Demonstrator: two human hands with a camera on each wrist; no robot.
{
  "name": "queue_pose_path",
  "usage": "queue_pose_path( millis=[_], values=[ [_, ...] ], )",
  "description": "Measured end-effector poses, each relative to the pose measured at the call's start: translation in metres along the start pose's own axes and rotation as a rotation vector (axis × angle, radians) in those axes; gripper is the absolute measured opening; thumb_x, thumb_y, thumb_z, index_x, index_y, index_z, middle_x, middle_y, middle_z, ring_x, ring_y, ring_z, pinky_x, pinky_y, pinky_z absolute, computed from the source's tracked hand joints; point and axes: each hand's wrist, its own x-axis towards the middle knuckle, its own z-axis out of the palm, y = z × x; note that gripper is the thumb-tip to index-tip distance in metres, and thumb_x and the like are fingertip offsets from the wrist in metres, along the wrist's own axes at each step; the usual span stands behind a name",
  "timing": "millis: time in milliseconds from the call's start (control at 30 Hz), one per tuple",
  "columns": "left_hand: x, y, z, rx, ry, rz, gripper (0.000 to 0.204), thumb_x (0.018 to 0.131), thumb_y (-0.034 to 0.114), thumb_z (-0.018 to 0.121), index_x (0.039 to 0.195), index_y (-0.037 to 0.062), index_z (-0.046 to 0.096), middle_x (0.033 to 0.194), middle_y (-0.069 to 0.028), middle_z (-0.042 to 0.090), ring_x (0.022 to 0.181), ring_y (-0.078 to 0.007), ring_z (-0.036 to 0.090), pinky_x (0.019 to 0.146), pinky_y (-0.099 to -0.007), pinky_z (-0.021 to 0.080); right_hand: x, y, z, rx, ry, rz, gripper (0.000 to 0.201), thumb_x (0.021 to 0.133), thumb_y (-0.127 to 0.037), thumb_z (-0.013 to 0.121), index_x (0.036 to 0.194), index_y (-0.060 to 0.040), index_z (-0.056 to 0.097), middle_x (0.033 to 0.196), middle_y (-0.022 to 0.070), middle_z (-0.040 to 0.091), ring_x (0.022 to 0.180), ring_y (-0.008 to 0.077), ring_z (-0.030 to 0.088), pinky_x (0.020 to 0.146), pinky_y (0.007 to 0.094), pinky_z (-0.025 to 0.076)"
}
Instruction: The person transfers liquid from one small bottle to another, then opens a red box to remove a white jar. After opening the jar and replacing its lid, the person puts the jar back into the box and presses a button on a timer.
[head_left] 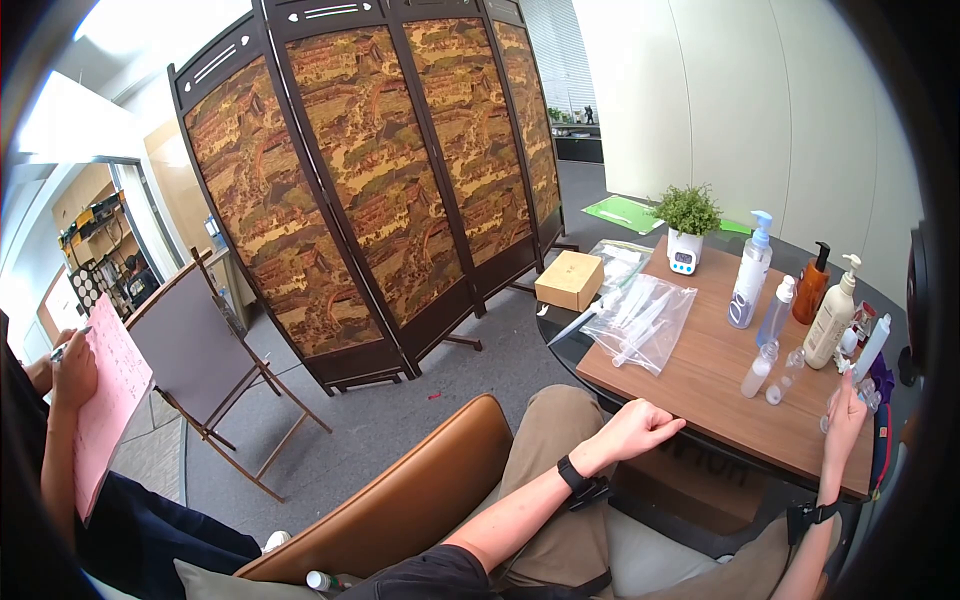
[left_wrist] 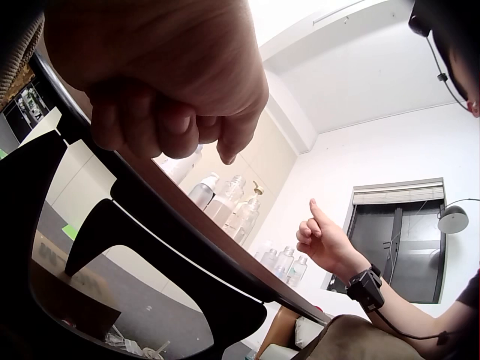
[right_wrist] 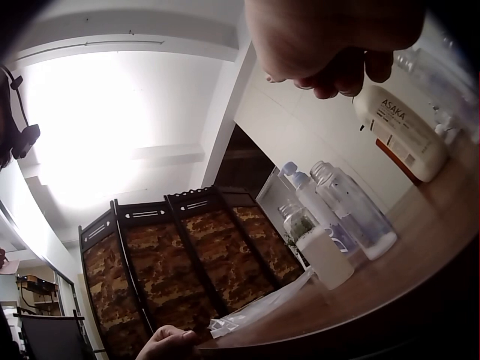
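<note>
My left hand point(head_left: 632, 437) hovers at the table's near edge, fingers curled with nothing held. At the right side of the table my right hand point(head_left: 847, 415) is curled too, its thumb pointing up, as the left wrist view also shows. Beyond that hand stands a cream pump bottle point(head_left: 828, 325), labelled ASAKA in the right wrist view. A small clear bottle with whitish contents point(right_wrist: 324, 256) and a taller clear bottle point(right_wrist: 360, 214) stand close together. Farther back are a pump bottle with a blue top point(head_left: 749, 280), a bluish bottle point(head_left: 774, 318) and an amber pump bottle point(head_left: 811, 288).
A clear zip bag point(head_left: 660, 322) with clear items lies on the wooden table point(head_left: 715, 400), beside a cardboard box point(head_left: 570, 280). Behind are a potted plant point(head_left: 686, 212) and white timer point(head_left: 682, 262). At left, a person holds a pink sheet point(head_left: 108, 400) near an easel point(head_left: 190, 340).
</note>
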Motion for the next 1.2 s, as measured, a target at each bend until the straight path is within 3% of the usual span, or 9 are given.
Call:
queue_pose_path(
  millis=[333,533,600,633,700,767,933,1000,1200],
  values=[
    [0.000,0.006,-0.002,-0.008,0.003,0.004,0.057,0.112,0.029,0.069,0.069,-0.0032,0.049,0.059,-0.0145,0.036,0.053,-0.0203,0.031,0.053,-0.0430,0.032,-0.002,-0.008,-0.001,-0.098,-0.010,-0.049,0.062,0.122,-0.031,0.054,0.064,-0.0093,0.047,0.060,-0.0064,0.041,0.048,0.0014,0.033,0.046,0.0250,0.021],
    [0.001,0.002,0.001,-0.014,0.008,0.035,0.057,0.112,0.029,0.069,0.070,-0.0037,0.048,0.060,-0.0142,0.037,0.053,-0.0201,0.032,0.053,-0.0431,0.032,0.000,-0.002,-0.005,-0.134,-0.094,-0.104,0.054,0.116,-0.011,0.053,0.064,0.0024,0.048,0.082,0.0013,0.054,0.062,0.0048,0.047,0.050,0.0242,0.028],
    [0.001,0.002,0.002,-0.018,0.003,0.032,0.057,0.112,0.029,0.068,0.070,-0.0036,0.047,0.060,-0.0137,0.037,0.054,-0.0199,0.031,0.053,-0.0432,0.032,-0.003,-0.008,0.000,-0.126,-0.060,-0.244,0.047,0.112,-0.005,0.053,0.066,0.0038,0.051,0.085,0.0031,0.055,0.070,0.0069,0.052,0.053,0.0247,0.033],
    [0.002,0.003,0.002,-0.031,0.014,0.036,0.059,0.114,0.031,0.067,0.070,-0.0032,0.045,0.060,-0.0130,0.035,0.054,-0.0191,0.030,0.053,-0.0429,0.031,-0.005,-0.017,0.005,-0.127,-0.060,-0.245,0.047,0.112,-0.005,0.053,0.066,0.0038,0.051,0.085,0.0031,0.055,0.070,0.0069,0.052,0.053,0.0247,0.033],
    [0.001,0.005,0.001,-0.048,0.025,0.038,0.061,0.115,0.032,0.066,0.070,-0.0028,0.044,0.059,-0.0123,0.034,0.054,-0.0183,0.028,0.052,-0.0425,0.031,-0.010,-0.037,0.010,-0.012,-0.049,-0.004,0.046,0.112,-0.005,0.053,0.067,0.0045,0.052,0.084,0.0034,0.055,0.073,0.0084,0.054,0.059,0.0253,0.039],
    [-0.001,0.009,-0.002,-0.060,0.010,-0.077,0.066,0.117,0.035,0.063,0.068,-0.0014,0.039,0.056,-0.0089,0.030,0.056,-0.0172,0.023,0.051,-0.0421,0.027,-0.008,-0.026,0.006,-0.074,-0.041,-0.092,0.047,0.112,-0.005,0.053,0.066,0.0047,0.053,0.084,0.0034,0.055,0.072,0.0085,0.053,0.061,0.0257,0.039],
    [-0.005,0.015,-0.003,-0.240,0.015,-0.163,0.071,0.118,0.035,0.059,0.056,0.0019,0.051,0.046,-0.0034,0.048,0.043,-0.0124,0.041,0.049,-0.0356,0.037,-0.004,-0.014,0.003,-0.155,-0.015,-0.323,0.053,0.113,-0.008,0.056,0.062,0.0049,0.054,0.081,0.0033,0.054,0.071,0.0082,0.050,0.064,0.0272,0.037],
    [-0.004,0.011,-0.005,-0.184,0.008,-0.081,0.066,0.117,0.028,0.057,0.056,0.0034,0.061,0.049,-0.0035,0.057,0.044,-0.0133,0.053,0.051,-0.0338,0.043,-0.006,-0.016,0.005,-0.172,-0.013,-0.283,0.060,0.116,-0.012,0.058,0.059,0.0040,0.052,0.076,0.0027,0.051,0.067,0.0072,0.046,0.059,0.0286,0.032],
    [-0.003,0.002,-0.003,-0.179,0.079,0.073,0.056,0.112,0.017,0.057,0.058,0.0006,0.061,0.053,-0.0055,0.061,0.048,-0.0152,0.056,0.052,-0.0349,0.044,-0.006,-0.015,0.004,-0.095,0.008,-0.083,0.063,0.118,-0.016,0.061,0.060,0.0016,0.044,0.071,0.0007,0.045,0.056,0.0055,0.037,0.051,0.0295,0.024]
  ],
)
